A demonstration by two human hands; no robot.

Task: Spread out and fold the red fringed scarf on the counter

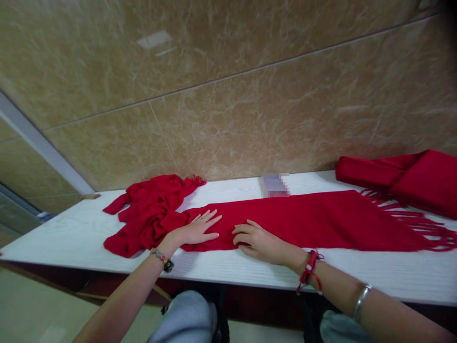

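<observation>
White, faintly grained table across lower half of frame, set against brown marbled wall filling top. Pale shiny floor, lower left. Red scarf along table: flat centre to right, fringe at right, bunched at left. Left hand on scarf, fingers spread; right hand nearby, loosely curled, gripping nothing. Blurred item behind scarf, perhaps packet.

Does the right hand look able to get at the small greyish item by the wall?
Probably yes: only the flat stretch of red scarf lies between the right hand and the small greyish item; nothing tall blocks it.
</observation>
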